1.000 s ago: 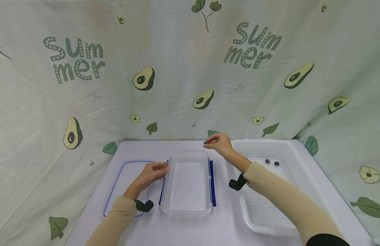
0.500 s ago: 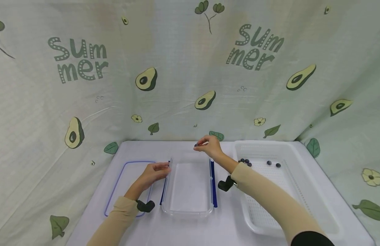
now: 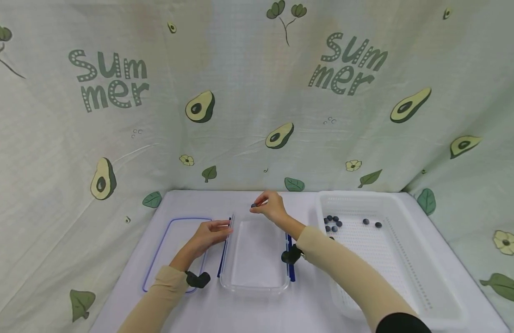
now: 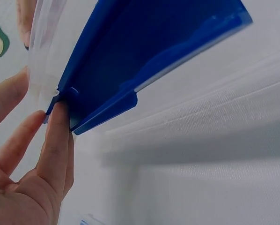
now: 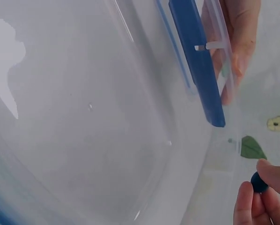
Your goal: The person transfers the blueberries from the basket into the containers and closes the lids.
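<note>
In the head view, a clear plastic food container [image 3: 254, 290] with blue side latches [image 3: 292, 273] stands in the middle of the table. My left hand [image 3: 210, 233] holds its left rim near the far corner. The left wrist view shows fingers against a hanging blue latch [image 4: 130, 51] and the thumb across the clear edge. Above the container's far end, my right hand [image 3: 271, 208] pinches a blueberry [image 3: 254, 205] between thumb and fingers. The blueberry [image 5: 259, 183] also shows in the right wrist view, outside the container's far wall. No berries are visible on the container's floor.
On the right stands a white perforated basket [image 3: 390, 277] with several blueberries [image 3: 336, 218] at its left and two [image 3: 366, 221] near its middle. A clear lid with a blue seal [image 3: 157, 254] lies left of the container. A printed curtain [image 3: 240, 92] hangs behind the table.
My right hand has moved left with the blueberry, from beside the basket to over the container's far end. More berries in the basket have come into view. My left hand stays at the rim.
</note>
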Motion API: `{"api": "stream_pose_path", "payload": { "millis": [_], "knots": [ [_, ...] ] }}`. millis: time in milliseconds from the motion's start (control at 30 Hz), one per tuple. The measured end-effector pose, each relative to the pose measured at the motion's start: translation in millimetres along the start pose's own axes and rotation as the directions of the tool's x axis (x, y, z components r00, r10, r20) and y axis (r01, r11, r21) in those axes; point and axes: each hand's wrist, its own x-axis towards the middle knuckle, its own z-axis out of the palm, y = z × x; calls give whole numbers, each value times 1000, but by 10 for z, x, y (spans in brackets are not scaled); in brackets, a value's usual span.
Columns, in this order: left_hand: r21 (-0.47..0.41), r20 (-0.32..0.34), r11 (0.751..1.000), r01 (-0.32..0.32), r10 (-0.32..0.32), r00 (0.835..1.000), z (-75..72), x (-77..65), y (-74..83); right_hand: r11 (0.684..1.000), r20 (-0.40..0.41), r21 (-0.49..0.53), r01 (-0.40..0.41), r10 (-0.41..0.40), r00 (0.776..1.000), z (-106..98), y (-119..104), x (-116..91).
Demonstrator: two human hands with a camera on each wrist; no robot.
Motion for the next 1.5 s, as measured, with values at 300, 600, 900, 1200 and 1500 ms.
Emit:
{"api": "stream_pose_path", "payload": {
  "millis": [300,600,900,1200,1500],
  "knots": [
    [9,-1,1000,3,-3,1000,-11,-10,-8,999,8,-34,21,-21,1000,175,26,-21],
    [19,4,1000,-14,13,1000,-13,7,-31,998,0,-60,30,-30,1000,313,149,10],
    [25,42,999,-30,29,999,-36,2,-25,996,22,-61,66,-65,998,411,173,-21],
    [17,43,999,-29,29,999,-35,1,-14,995,34,-80,51,-49,998,497,202,-32],
    [6,50,1000,-27,26,998,-48,29,-33,991,9,-113,70,-69,998,480,163,-18]
  ]
}}
